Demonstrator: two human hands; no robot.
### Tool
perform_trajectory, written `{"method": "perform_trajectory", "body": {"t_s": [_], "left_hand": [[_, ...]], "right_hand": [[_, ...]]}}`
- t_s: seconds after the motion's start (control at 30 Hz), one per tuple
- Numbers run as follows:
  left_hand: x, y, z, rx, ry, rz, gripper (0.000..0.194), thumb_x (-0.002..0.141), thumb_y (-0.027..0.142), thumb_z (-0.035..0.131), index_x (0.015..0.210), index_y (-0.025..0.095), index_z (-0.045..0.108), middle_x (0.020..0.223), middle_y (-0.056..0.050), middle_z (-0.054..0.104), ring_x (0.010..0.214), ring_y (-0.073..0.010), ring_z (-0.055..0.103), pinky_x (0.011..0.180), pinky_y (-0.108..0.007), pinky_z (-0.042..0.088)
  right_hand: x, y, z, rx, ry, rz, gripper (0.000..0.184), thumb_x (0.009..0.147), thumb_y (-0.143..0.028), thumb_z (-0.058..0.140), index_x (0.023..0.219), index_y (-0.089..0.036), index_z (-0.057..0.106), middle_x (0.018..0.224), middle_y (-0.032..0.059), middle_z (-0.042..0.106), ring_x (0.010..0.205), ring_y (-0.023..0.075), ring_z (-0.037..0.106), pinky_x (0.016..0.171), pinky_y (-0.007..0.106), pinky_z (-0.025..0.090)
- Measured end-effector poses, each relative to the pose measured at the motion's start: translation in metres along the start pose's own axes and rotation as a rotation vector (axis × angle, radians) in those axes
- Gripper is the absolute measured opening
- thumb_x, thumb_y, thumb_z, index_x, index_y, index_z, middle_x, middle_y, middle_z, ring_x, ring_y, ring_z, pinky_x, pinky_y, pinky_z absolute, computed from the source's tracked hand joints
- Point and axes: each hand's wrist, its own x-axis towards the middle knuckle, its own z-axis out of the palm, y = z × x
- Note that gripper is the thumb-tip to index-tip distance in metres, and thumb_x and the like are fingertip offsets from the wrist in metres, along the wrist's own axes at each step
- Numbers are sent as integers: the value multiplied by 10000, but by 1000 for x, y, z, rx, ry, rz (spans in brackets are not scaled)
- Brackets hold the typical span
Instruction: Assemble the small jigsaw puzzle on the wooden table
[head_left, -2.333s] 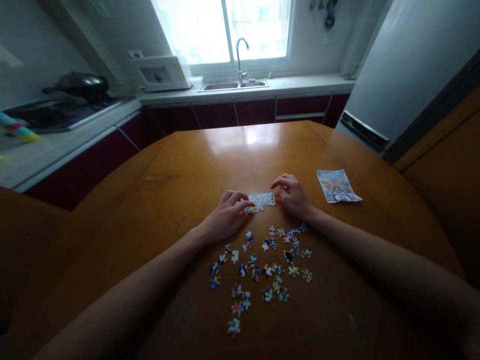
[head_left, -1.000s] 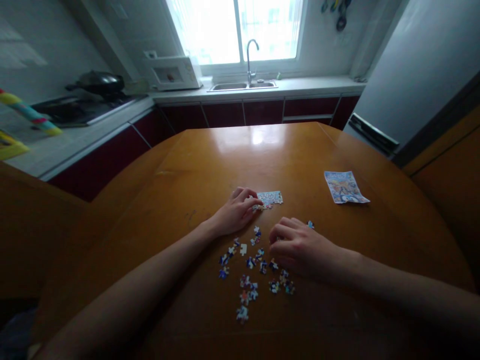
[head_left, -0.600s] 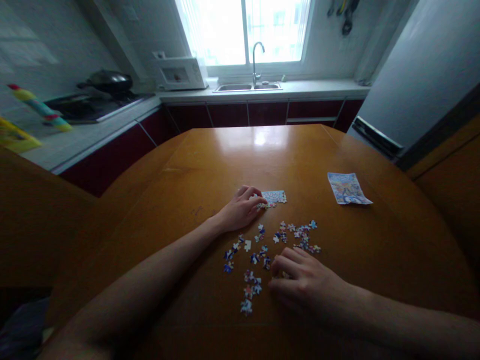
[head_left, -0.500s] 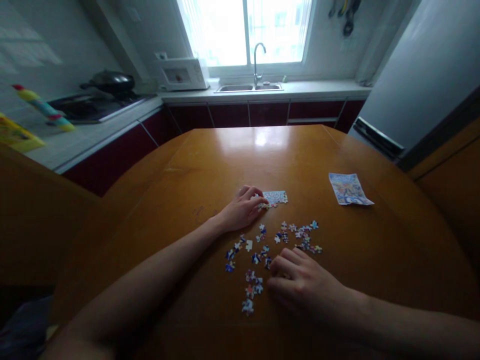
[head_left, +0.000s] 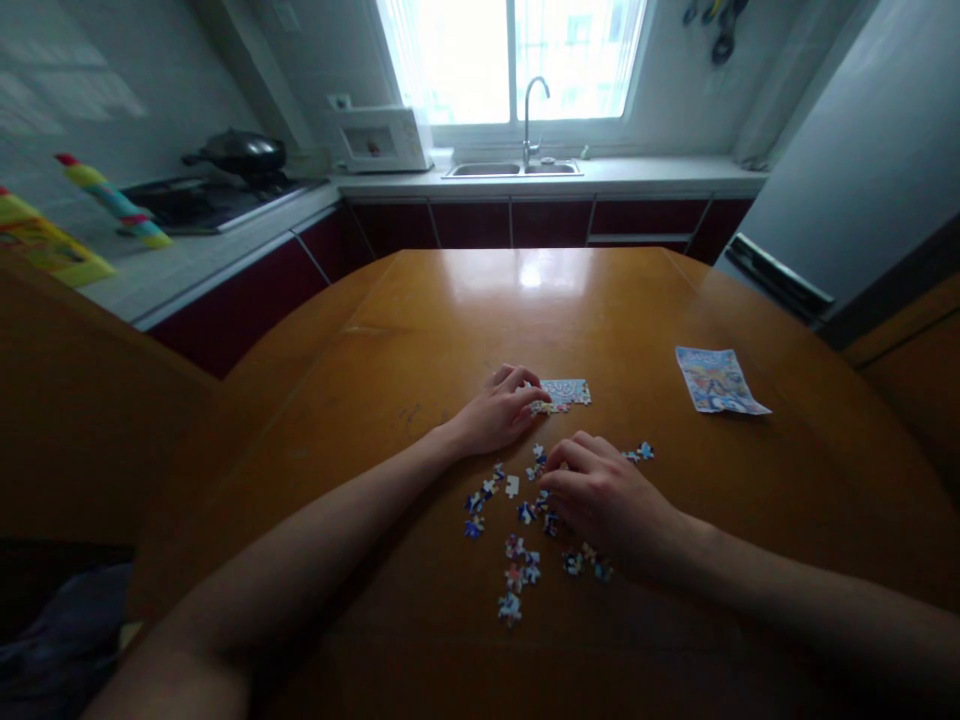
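A partly joined jigsaw puzzle (head_left: 568, 392) lies flat on the wooden table, mostly pale blue on top. My left hand (head_left: 504, 412) rests at its left edge, fingers bent and a little apart, covering part of it. Several loose puzzle pieces (head_left: 513, 575) are scattered nearer to me, some dark blue, some pale, one plain white piece (head_left: 512, 486) among them. Over the right part of the loose pieces hovers my right hand (head_left: 604, 492), its fingers curled together and pointing left. Whatever is between those fingertips is hidden. Blue pieces (head_left: 645, 451) show beyond the right hand.
A creased picture sheet (head_left: 720, 382) lies on the right of the table (head_left: 480, 310). Behind the table run a counter with a sink (head_left: 517, 170), a white microwave (head_left: 381, 140) and a stove with a black pan (head_left: 244, 153). A fridge (head_left: 847, 150) stands at right.
My right hand has moved up and away from me, uncovering pieces below it and covering others. The left hand stays at the joined puzzle. The whole view has shifted slightly.
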Motion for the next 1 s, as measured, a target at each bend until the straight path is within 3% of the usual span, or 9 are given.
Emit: {"method": "perform_trajectory", "body": {"t_s": [0.27, 0.57, 0.83, 1.0], "left_hand": [[-1, -3, 3, 5, 9, -2, 314, 896, 102, 543, 1151, 248, 657, 1186, -63, 555, 1134, -239, 452, 1047, -445, 438], [-1, -2, 3, 6, 11, -17, 272, 917, 137, 552, 1140, 246, 664, 1173, -67, 557, 1123, -243, 459, 1035, -439, 441], [-1, 0, 2, 5, 11, -23, 226, 940, 180, 553, 1122, 240, 672, 1162, -70, 564, 1114, -243, 460, 1035, -434, 442], [-1, -1, 2, -2, 6, -20, 266, 916, 148, 551, 1137, 239, 666, 1166, -68, 560, 1124, -242, 456, 1039, -434, 441]], "right_hand": [[19, 0, 15, -85, -52, 53, 135, 918, -189, 616, 831, -212, 716, 909, 58, 642, 914, 215, 519, 819, 353, 420], [33, -1, 33, -65, -52, 46, 89, 893, -219, 655, 846, -196, 727, 952, 80, 639, 975, 243, 509, 845, 380, 426], [33, 6, 28, 59, 31, -3, 170, 911, -144, 604, 769, -200, 679, 895, 49, 622, 923, 200, 490, 826, 341, 421], [25, 12, 21, -42, -73, -124, 140, 861, -115, 645, 825, -228, 718, 993, 51, 651, 989, 229, 489, 860, 383, 404]]}}
